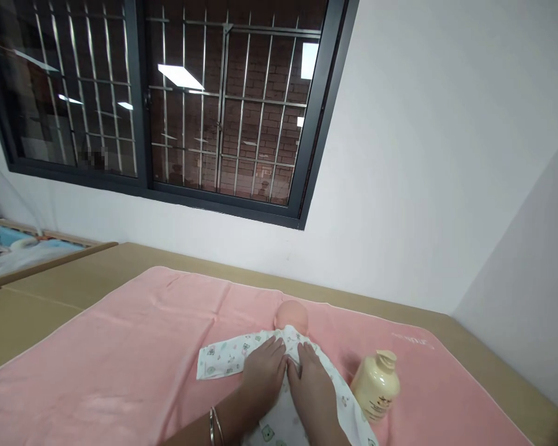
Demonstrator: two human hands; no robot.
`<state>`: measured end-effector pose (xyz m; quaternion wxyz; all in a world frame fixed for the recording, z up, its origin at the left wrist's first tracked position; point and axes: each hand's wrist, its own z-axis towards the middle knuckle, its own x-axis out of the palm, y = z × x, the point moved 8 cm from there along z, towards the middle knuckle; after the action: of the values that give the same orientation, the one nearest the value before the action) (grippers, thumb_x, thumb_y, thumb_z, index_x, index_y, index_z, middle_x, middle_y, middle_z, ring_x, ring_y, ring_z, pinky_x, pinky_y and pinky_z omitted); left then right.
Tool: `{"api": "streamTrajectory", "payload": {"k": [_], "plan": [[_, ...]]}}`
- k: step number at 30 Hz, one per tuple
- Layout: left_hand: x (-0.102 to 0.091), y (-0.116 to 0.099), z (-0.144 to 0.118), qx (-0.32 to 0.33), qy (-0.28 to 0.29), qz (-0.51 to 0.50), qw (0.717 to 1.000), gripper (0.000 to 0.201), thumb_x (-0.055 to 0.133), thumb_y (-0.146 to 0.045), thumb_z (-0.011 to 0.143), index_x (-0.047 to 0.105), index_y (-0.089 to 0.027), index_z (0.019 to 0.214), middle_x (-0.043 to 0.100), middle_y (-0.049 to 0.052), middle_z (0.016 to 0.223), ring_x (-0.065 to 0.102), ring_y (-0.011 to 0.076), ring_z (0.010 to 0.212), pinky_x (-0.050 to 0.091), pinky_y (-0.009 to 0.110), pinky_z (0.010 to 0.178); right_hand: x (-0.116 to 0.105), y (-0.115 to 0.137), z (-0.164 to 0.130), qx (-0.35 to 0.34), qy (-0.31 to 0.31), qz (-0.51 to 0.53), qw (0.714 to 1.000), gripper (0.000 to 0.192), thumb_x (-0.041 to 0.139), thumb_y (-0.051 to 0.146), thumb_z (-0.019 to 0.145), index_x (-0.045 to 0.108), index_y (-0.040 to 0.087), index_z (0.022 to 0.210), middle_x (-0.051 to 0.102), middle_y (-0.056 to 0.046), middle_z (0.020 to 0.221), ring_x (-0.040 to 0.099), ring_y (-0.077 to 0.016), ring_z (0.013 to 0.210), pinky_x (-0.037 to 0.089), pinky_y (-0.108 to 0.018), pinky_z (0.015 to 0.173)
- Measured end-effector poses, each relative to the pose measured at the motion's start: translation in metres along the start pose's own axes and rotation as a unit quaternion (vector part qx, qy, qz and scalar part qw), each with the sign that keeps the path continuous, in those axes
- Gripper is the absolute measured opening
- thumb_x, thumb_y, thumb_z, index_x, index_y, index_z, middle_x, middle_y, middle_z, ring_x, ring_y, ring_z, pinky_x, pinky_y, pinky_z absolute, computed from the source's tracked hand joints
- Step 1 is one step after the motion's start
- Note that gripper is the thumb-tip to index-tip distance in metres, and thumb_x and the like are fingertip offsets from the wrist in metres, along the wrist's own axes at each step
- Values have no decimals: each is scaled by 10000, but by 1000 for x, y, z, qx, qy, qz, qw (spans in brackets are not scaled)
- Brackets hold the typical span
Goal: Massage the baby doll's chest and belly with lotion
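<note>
A baby doll (pixel 292 316) lies on a pink mat (pixel 134 347), its bald head pointing away from me. White baby clothing (pixel 223 358) with small printed animals covers its body, one sleeve spread flat to the left. My left hand (pixel 263 370), with a bangle on the wrist, is closed on the clothing at the chest. Close beside it, my right hand (pixel 312 384) grips the same clothing just below the neckline. Both thumbs nearly meet at the middle, and the fingers cover the cloth between them. The doll's arms and legs are hidden.
A cream pump bottle (pixel 376 385) stands on the mat to the right of the doll. Beneath the mat is a tan surface (pixel 51 297), bordered by a white wall (pixel 400 155). A wooden-edged bed (pixel 32 251) with bedding is at far left, below a barred window (pixel 223 111).
</note>
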<state>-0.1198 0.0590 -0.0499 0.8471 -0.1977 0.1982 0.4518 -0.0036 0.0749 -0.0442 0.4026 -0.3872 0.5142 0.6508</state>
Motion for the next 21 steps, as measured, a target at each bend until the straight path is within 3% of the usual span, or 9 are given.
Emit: {"api": "streamTrajectory", "payload": {"k": [4, 8, 11, 13, 16, 18, 21], "plan": [[3, 10, -6, -57, 15, 2, 998, 264, 434, -251, 901, 663, -205, 1024, 706, 84, 1087, 653, 221, 1043, 545, 392, 915, -6, -4, -1, 11, 0, 44, 999, 512, 401, 416, 893, 545, 173, 1321, 543, -103, 1362, 471, -246, 1286, 342, -340, 1074], [21, 28, -3, -104, 107, -2, 989, 457, 504, -333, 861, 545, -183, 1291, 572, 116, 1336, 524, 289, 1243, 475, 465, 1012, 3, -20, 14, -1, 19, 66, 998, 646, 477, 447, 835, 453, 143, 1405, 414, -90, 1475, 320, -263, 1391, 239, -381, 1145], [26, 32, 2, -111, 147, -32, 982, 529, 506, -325, 850, 473, -218, 1367, 501, 112, 1407, 472, 293, 1285, 444, 487, 1033, 7, -24, 22, -18, 9, 47, 999, 687, 492, 431, 816, 415, 128, 1428, 381, -93, 1494, 267, -294, 1411, 175, -449, 1164], [23, 26, 6, -90, 146, -60, 983, 464, 468, -294, 867, 511, -238, 1326, 552, 90, 1349, 507, 263, 1237, 445, 482, 1030, 5, -17, 21, -40, -12, 40, 998, 642, 474, 402, 825, 448, 126, 1405, 422, -97, 1467, 308, -293, 1389, 174, -450, 1163], [14, 16, 7, -69, 102, -76, 989, 351, 406, -238, 892, 605, -225, 1181, 633, 80, 1214, 567, 233, 1137, 472, 464, 992, -2, -3, 12, -72, -35, 43, 996, 532, 450, 341, 835, 538, 161, 1328, 509, -80, 1397, 406, -262, 1326, 226, -396, 1149], [9, 14, 5, -73, 74, -67, 992, 313, 400, -226, 895, 637, -214, 1100, 663, 88, 1143, 592, 232, 1088, 486, 455, 967, -7, 1, 7, -62, -46, 47, 996, 471, 436, 340, 852, 588, 186, 1270, 555, -71, 1350, 459, -245, 1279, 276, -358, 1122], [11, 19, 1, -98, 78, -39, 991, 311, 441, -283, 891, 629, -198, 1123, 670, 102, 1130, 599, 252, 1077, 491, 463, 955, -7, -6, 5, -20, -41, 44, 998, 496, 421, 421, 877, 589, 183, 1278, 545, -76, 1361, 452, -254, 1288, 294, -355, 1111]]}}
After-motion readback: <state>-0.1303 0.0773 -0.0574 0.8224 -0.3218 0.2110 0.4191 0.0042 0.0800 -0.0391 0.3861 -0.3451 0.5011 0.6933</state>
